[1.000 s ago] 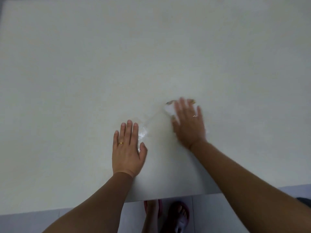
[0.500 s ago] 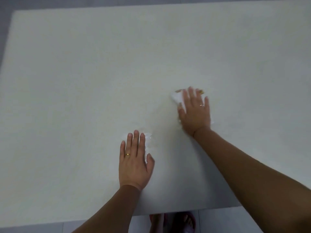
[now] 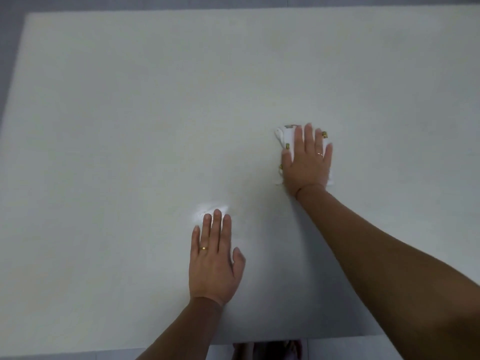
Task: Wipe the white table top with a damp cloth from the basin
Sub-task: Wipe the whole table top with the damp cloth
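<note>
Mid-wipe, I judge: my right hand (image 3: 307, 162) presses the cloth (image 3: 287, 137) flat at two o'clock; left hand (image 3: 213, 261) flat, empty; twelve-o'clock table top (image 3: 155, 74) probably unwiped.

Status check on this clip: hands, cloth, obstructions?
Right hand flat, pressing cloth on table top. Left hand flat on it, glossy patch just ahead. No obstruction visible.

A crumpled white cloth (image 3: 285, 135) lies on the white table top (image 3: 130, 120).
</note>
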A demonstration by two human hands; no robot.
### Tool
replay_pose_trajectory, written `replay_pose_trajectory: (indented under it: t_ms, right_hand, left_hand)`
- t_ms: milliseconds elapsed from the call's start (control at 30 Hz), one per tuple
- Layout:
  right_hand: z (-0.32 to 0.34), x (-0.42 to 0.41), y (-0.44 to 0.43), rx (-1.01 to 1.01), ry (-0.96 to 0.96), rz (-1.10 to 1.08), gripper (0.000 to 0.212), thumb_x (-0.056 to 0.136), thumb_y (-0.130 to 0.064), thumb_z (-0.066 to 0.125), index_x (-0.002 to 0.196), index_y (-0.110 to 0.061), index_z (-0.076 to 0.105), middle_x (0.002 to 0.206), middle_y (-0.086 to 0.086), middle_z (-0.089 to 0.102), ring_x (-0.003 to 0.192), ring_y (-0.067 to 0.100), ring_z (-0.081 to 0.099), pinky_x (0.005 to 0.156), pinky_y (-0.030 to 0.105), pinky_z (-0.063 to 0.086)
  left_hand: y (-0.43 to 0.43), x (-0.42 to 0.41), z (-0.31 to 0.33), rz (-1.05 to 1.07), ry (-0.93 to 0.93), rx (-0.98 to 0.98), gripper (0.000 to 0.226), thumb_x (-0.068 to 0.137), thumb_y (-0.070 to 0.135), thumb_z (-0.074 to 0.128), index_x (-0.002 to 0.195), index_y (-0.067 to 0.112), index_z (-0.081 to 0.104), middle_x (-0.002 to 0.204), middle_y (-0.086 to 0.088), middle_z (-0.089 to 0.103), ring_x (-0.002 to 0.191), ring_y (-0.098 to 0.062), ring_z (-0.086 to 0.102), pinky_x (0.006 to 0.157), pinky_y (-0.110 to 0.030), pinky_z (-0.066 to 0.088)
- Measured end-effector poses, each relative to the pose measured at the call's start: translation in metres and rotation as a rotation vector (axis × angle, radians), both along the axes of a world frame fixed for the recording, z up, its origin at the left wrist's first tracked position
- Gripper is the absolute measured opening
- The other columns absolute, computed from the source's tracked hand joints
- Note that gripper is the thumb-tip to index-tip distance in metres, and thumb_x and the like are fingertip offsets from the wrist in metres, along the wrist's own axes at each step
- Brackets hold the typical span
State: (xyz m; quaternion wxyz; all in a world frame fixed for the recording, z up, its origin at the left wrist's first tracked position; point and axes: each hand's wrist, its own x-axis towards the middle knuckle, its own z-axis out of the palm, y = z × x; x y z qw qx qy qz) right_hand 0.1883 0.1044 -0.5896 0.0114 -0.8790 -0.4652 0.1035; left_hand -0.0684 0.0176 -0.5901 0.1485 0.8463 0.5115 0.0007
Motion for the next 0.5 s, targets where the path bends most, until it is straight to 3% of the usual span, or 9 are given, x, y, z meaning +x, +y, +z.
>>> replay_pose_trajectory:
  t_ms: [67,200,333,500]
  right_hand:
    - [0.002,-0.022,0.005,0.019,0.023,-0.137,0.064,0.097,-0.042,0.027,0.152,-0.019,0.004,0.161,0.005,0.001,0.147,0.026,0.000,0.117,0.049,-0.004]
    - [0.004,-0.055,-0.004,0.009,0.009,0.117,0.067,0.095,-0.046,0.026,0.152,-0.018,0.005,0.161,0.006,0.004,0.147,0.029,0.000,0.116,0.049,-0.005]
    - [0.002,-0.051,-0.006,-0.002,-0.001,0.111,0.066,0.095,-0.044,0.025,0.152,-0.018,0.005,0.161,0.006,0.003,0.147,0.029,-0.002,0.117,0.049,-0.004]
    - [0.000,-0.051,-0.005,0.002,0.002,0.128,0.065,0.096,-0.044,0.022,0.152,-0.018,0.003,0.161,0.006,0.001,0.147,0.029,-0.003,0.117,0.049,-0.006]
  left_hand:
    - [0.000,0.001,0.001,-0.005,-0.004,-0.009,0.070,0.084,0.032,0.038,0.150,0.010,0.027,0.158,-0.012,0.023,0.147,-0.027,0.014,0.119,-0.047,0.013]
    - [0.000,0.003,0.007,0.001,-0.006,0.004,0.067,0.084,0.030,0.039,0.146,0.005,0.036,0.155,-0.015,0.029,0.146,-0.029,0.019,0.116,-0.051,0.017]
    - [0.019,0.038,0.026,-0.054,-0.098,0.025,0.060,0.089,0.031,0.040,0.144,0.005,0.040,0.153,-0.014,0.034,0.144,-0.029,0.023,0.119,-0.046,0.012]
    - [0.072,0.090,0.032,-0.011,-0.089,0.029,0.057,0.092,0.025,0.028,0.142,0.000,0.040,0.149,-0.018,0.037,0.139,-0.035,0.033,0.117,-0.048,0.021]
